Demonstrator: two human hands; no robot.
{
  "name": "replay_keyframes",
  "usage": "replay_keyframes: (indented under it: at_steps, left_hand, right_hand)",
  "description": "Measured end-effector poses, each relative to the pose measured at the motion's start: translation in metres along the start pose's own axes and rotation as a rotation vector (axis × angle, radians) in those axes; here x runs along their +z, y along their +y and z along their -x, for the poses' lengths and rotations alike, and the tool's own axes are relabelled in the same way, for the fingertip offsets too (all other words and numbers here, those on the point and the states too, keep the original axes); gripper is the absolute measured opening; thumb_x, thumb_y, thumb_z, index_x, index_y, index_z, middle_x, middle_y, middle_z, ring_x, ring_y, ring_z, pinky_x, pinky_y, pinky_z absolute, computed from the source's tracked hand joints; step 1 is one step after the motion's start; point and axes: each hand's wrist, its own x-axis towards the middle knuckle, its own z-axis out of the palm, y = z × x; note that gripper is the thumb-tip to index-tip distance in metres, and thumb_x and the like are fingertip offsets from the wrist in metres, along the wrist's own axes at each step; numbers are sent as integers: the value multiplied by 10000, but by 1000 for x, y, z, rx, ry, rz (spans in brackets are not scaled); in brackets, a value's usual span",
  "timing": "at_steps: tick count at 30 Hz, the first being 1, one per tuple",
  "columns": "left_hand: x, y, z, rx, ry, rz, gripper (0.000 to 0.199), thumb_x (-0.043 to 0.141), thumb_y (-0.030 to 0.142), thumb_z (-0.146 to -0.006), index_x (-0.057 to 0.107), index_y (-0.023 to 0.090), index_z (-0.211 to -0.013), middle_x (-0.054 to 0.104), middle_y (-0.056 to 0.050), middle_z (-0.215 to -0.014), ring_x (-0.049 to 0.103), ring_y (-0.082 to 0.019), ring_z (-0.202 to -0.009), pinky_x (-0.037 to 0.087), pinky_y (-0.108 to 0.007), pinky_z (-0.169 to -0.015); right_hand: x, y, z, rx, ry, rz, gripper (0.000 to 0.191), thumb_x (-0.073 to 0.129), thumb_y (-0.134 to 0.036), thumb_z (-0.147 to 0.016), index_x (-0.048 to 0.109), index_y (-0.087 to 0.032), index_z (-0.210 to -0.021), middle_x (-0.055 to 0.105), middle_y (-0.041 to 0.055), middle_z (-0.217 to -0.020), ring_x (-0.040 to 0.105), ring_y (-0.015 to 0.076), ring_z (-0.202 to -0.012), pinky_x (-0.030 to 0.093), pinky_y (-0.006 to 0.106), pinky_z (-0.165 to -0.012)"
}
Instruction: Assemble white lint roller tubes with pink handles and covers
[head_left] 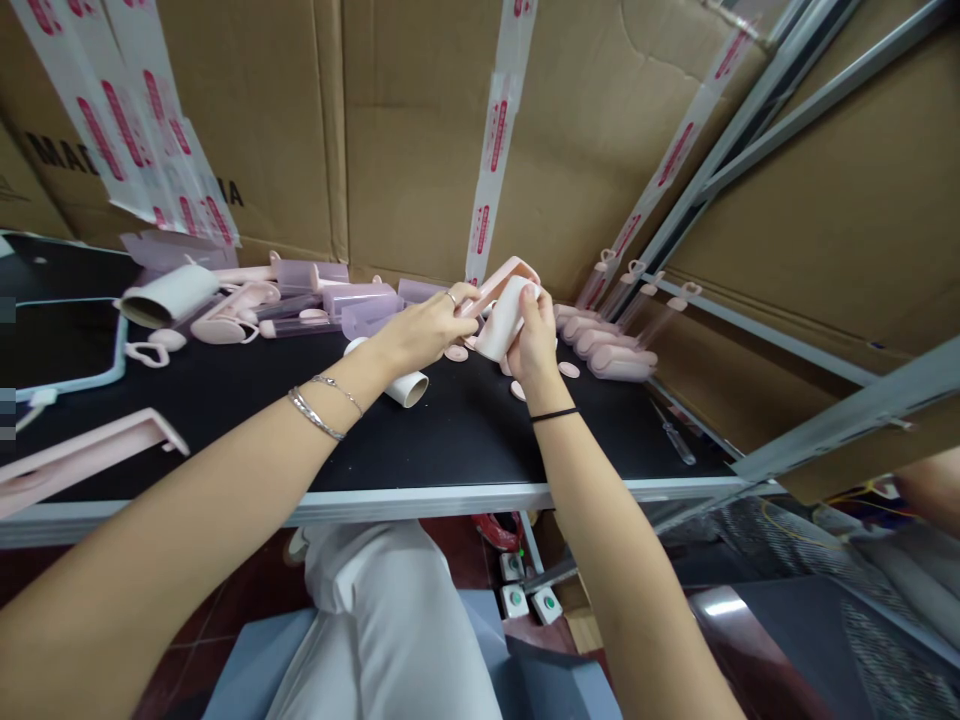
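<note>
My left hand is closed round the near end of a pale pink curved plastic piece. Just to the right, my right hand grips a white roll, its thumb on the upper end. The roll lies tilted against the pink piece, whose far end reaches over the roll's top. Small pink oval discs lie on the black table beneath and around my right hand. Below my left forearm and wrist, a white hollow tube rests on the table, partly hidden.
Pink and clear purple parts are heaped at the back left, beside another white tube. Finished-looking pink rollers line the back right. A screwdriver lies near the right edge. Metal frame bars rise at the right.
</note>
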Motion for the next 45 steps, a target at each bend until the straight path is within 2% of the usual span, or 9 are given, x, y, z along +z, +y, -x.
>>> replay_keyframes:
  at_steps: [5, 10, 14, 16, 20, 25, 34, 38, 45]
  left_hand:
    - [1, 6, 2, 21, 8, 160, 60, 619, 120, -752, 568, 151, -746, 399, -118, -1352, 584, -197, -998, 500, -387, -909]
    - [10, 19, 2, -139, 145, 462, 294, 739, 295, -689, 480, 157, -718, 356, -124, -1349, 606, -168, -929, 556, -379, -853]
    - [11, 23, 3, -183, 211, 534, 231, 687, 210, -703, 472, 157, -766, 347, -126, -1349, 617, -128, -853, 555, -394, -861]
    - [10, 24, 4, -187, 229, 531, 229, 668, 181, -710, 482, 161, -843, 349, -128, -1349, 612, -135, -894, 550, -392, -871]
    - [8, 25, 2, -153, 256, 475, 258, 664, 165, -731, 499, 165, -930, 385, -128, -1338, 590, -166, -990, 528, -406, -914]
    - [8, 16, 0, -71, 193, 369, 238, 736, 143, -686, 576, 141, -863, 450, -128, -1247, 602, -161, -903, 533, -443, -909]
    - [24, 1, -4, 148, 301, 282, 459, 731, 140, -732, 559, 151, -1157, 438, -115, -1232, 608, -91, -788, 580, -398, -814]
    - [31, 4, -9, 182, 331, 240, 604, 770, 236, -711, 515, 175, -1255, 443, -121, -1236, 603, -76, -726, 581, -384, -786]
    - [27, 6, -8, 161, 377, 209, 519, 737, 316, -730, 579, 162, -1200, 504, -116, -1188, 569, -51, -654, 582, -303, -676]
  right_hand:
    - [0, -2, 2, 25, 7, 52, 411, 598, -576, -747, 487, -253, -976, 607, -37, -893, 625, 113, -791, 553, 289, -737]
    - [3, 3, 3, 75, 70, 26, 421, 554, -607, -772, 481, -241, -968, 599, -29, -859, 635, 128, -804, 556, 324, -771]
    - [7, 1, 5, 133, -53, -17, 429, 615, -556, -743, 495, -226, -990, 615, -11, -871, 639, 135, -809, 558, 319, -790]
    - [9, -2, 6, 104, -72, -16, 419, 652, -503, -726, 491, -231, -1001, 615, -16, -885, 640, 132, -828, 553, 308, -802]
    - [9, -8, 7, 6, 48, -7, 388, 628, -491, -745, 462, -244, -995, 601, -27, -905, 640, 118, -822, 552, 294, -789]
    - [8, -17, 9, -67, 34, 87, 403, 606, -524, -752, 467, -253, -1017, 599, -35, -844, 632, 122, -697, 563, 301, -689]
    - [11, -19, 8, -208, 135, 148, 416, 568, -554, -766, 470, -238, -1019, 574, -32, -808, 612, 124, -696, 539, 298, -640]
    - [12, -19, 8, -207, 208, 133, 373, 565, -517, -780, 478, -232, -1004, 572, -31, -819, 596, 107, -675, 532, 277, -621]
    - [17, -21, 13, -160, 217, 72, 362, 576, -495, -782, 494, -232, -1017, 579, -24, -838, 610, 112, -697, 545, 276, -615]
